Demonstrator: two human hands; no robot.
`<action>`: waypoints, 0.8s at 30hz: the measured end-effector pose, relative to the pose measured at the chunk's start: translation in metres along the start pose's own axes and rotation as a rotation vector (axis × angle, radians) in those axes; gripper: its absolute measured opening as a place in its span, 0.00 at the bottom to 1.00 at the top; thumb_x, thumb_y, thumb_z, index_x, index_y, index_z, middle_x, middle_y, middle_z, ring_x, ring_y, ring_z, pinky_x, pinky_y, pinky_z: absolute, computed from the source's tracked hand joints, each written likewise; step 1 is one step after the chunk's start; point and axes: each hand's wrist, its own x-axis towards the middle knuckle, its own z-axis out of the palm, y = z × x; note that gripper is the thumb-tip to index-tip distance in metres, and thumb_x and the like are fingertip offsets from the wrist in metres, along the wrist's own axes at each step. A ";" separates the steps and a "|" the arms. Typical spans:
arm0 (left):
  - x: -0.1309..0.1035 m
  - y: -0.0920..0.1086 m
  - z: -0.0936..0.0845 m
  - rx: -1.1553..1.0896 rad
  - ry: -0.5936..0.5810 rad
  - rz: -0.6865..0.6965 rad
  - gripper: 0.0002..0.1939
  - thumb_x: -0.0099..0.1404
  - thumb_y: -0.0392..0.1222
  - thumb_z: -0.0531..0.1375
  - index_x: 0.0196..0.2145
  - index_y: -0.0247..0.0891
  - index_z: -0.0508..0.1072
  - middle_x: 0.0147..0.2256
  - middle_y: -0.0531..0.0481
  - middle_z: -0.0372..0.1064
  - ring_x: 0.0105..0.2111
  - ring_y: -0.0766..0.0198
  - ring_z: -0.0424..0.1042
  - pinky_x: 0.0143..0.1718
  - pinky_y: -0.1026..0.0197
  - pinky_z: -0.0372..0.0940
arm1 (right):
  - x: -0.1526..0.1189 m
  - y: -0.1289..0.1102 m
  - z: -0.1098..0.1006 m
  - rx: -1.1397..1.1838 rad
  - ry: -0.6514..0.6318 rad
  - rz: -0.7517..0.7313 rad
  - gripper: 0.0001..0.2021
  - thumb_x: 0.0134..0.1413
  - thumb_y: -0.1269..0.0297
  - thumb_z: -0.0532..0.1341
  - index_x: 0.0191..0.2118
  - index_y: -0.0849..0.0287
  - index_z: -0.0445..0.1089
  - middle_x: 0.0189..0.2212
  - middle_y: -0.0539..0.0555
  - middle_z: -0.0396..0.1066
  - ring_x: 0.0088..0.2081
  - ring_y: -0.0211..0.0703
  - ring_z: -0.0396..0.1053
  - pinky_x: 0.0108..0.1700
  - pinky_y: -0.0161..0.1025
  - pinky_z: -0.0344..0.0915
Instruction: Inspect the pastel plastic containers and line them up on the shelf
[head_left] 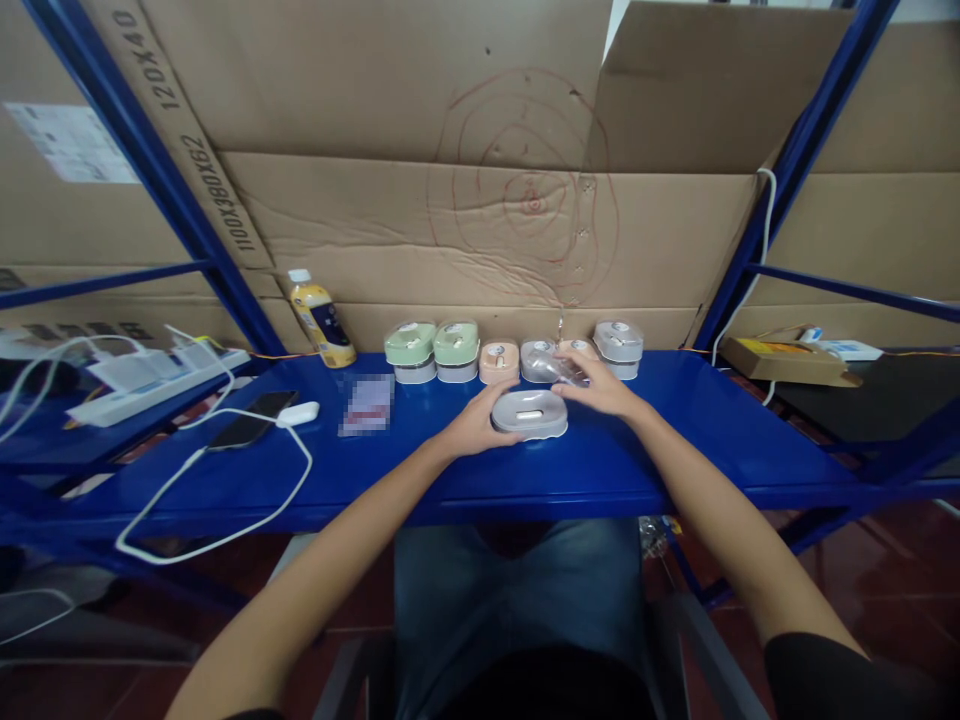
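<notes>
Cardboard [337, 200] backs the blue shelf [600, 470], where a row of lidded containers [456, 345] stands. On my feed, the grey container [529, 412] sits in front of them. My left hand [480, 422] curls partly open around its side; my right hand [598, 385], fingers and thumb parted, grips a clear cover [571, 372].
</notes>
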 end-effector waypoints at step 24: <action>-0.002 0.003 0.001 0.116 0.054 0.027 0.30 0.66 0.57 0.65 0.61 0.40 0.69 0.62 0.38 0.65 0.63 0.42 0.67 0.66 0.40 0.62 | 0.000 0.004 -0.002 0.075 -0.080 -0.155 0.38 0.49 0.46 0.74 0.65 0.51 0.69 0.63 0.59 0.70 0.62 0.60 0.68 0.62 0.58 0.68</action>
